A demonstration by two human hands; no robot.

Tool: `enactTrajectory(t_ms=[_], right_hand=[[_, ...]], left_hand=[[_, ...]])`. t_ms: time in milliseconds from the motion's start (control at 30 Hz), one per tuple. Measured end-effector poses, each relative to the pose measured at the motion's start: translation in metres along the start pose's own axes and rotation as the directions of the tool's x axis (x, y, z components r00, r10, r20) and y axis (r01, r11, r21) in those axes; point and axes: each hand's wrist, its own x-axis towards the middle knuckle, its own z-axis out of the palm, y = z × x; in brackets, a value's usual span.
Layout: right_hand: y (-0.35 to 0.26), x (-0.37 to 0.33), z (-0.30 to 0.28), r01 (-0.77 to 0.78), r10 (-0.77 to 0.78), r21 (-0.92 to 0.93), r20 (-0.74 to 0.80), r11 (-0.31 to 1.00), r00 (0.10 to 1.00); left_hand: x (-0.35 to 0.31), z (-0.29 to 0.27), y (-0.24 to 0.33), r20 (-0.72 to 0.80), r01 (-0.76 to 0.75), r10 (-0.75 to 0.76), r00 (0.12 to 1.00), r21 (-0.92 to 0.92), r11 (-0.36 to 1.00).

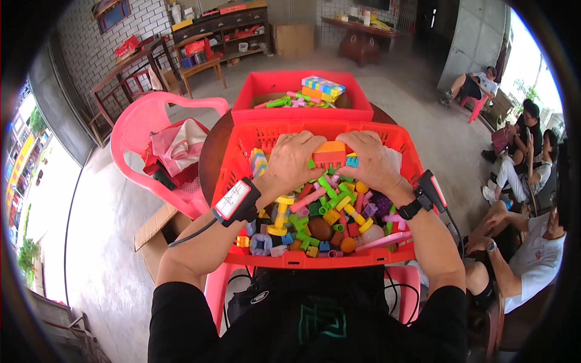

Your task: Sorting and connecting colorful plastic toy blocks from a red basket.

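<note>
Over the far half of a red plastic basket (290, 260), both my hands grip one cluster of toy building bricks (330, 156). Its orange and red bricks show between the hands, with a blue brick at the right end and green at the left. My left hand (293, 160) is closed on the left side and my right hand (374, 162) on the right; the fingertips are partly hidden behind the bricks. Below them the basket is filled with loose bricks, green and pink tube connectors, balls and a yellow dumbbell-shaped piece (281, 215). A striped block stack (258, 162) leans beside my left wrist.
Behind the basket stands a red bin (302, 116) with connectors and a multicoloured block stack (324, 88). Both rest on a round dark table (212, 160). A pink chair (145, 121) holding bags stands left, above a cardboard box (158, 233). Several people sit along the right.
</note>
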Motion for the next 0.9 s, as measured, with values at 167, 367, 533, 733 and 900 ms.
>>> enactTrajectory(t_ms=[167, 367, 533, 733, 900], right_hand=[[0.006, 0.001, 0.001, -0.005, 0.005, -0.005, 0.041, 1.000, 0.999], [0.006, 0.001, -0.002, 0.017, -0.017, 0.002, 0.006, 1.000, 1.000], [0.012, 0.000, 0.004, -0.122, 0.127, 0.127, -0.025, 0.984, 0.992], [0.032, -0.001, 0.009, -0.363, 0.404, 0.613, 0.076, 0.702, 0.911], [0.049, -0.006, 0.009, -0.395, 0.391, 0.856, 0.256, 0.333, 0.884]], left_hand=[[0.004, 0.000, -0.003, -0.021, -0.036, 0.035, 0.999, -0.025, 0.999], [0.008, -0.003, -0.002, -0.020, -0.090, 0.091, 0.996, 0.042, 0.995], [0.003, 0.008, -0.008, -0.058, -0.012, 0.013, 0.998, 0.006, 1.000], [0.003, 0.004, -0.019, -0.005, -0.044, 0.044, 0.999, 0.007, 0.999], [0.003, 0.005, -0.020, 0.045, 0.038, -0.038, 0.998, -0.003, 0.999]])
